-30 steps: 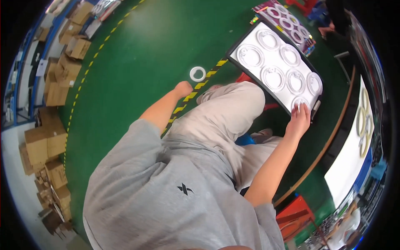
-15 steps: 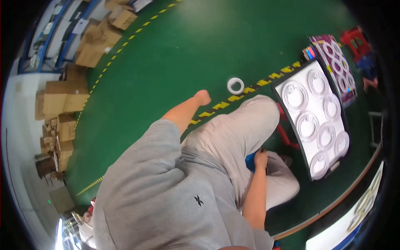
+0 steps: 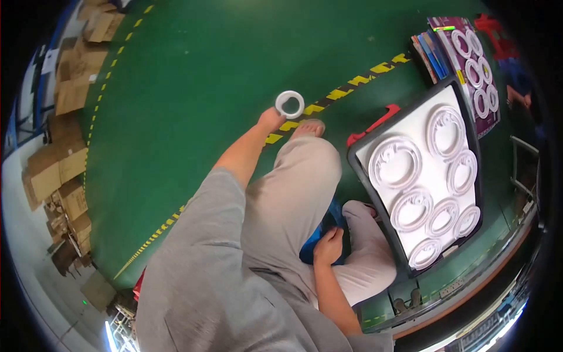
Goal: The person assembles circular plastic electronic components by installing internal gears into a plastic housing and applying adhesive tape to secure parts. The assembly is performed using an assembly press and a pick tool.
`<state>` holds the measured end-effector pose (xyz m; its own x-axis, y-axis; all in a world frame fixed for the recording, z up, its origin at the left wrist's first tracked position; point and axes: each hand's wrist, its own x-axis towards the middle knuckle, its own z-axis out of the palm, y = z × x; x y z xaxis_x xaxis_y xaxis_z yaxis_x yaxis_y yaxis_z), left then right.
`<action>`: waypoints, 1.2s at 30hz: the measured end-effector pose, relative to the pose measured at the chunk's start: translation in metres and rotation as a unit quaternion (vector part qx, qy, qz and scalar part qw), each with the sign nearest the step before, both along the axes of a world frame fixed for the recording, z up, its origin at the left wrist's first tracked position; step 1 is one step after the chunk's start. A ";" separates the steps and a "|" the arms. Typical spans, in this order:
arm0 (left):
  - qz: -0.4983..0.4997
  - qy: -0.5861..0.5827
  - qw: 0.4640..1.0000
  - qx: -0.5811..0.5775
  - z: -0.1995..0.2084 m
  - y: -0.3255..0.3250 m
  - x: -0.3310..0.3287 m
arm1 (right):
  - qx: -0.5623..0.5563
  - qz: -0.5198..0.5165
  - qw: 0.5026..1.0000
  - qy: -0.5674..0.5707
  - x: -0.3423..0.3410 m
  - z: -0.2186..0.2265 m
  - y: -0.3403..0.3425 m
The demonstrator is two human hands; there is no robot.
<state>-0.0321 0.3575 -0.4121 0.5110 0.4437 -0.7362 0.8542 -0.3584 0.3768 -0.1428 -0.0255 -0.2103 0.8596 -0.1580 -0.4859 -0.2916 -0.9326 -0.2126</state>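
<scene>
My left hand reaches forward on the left, its closed fingers at the near edge of a white ring shaped like a roll of tape. The ring appears gripped by that edge, just beside the striped floor line. My right hand rests between my bent legs, fingers curled in; whether they hold anything is hidden. Behind this hand shows a blue object, partly covered by my leg. Right of my knees, a black-rimmed tray with a white lining carries several white coiled rings.
Past the tray lies a purple printed sheet with several more white rings, beside upright coloured booklets. A red frame part sticks out near the tray. Cardboard boxes line the left. Yellow-black tape crosses the green floor.
My left hand has met the white ring, which lay apart from it before. My view has shifted, and the tray looks nearer. My right hand stays curled between my legs.
</scene>
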 end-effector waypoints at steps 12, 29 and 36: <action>-0.056 0.104 0.991 0.066 -0.154 -0.015 0.071 | 0.047 -0.010 0.997 0.062 -0.002 0.005 -0.007; 0.009 -0.011 0.994 0.107 -0.134 -0.015 0.059 | 0.005 0.067 0.992 0.102 -0.025 0.000 -0.033; 0.275 -0.060 0.953 0.109 -0.090 0.034 0.026 | 0.030 0.037 0.995 0.087 -0.005 0.002 -0.021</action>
<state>-0.0056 0.3911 -0.5017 0.2308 0.8045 -0.5473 0.8910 0.0513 0.4511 -0.1477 -0.0466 -0.2082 0.7701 -0.0630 -0.6349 -0.2598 -0.9398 -0.2219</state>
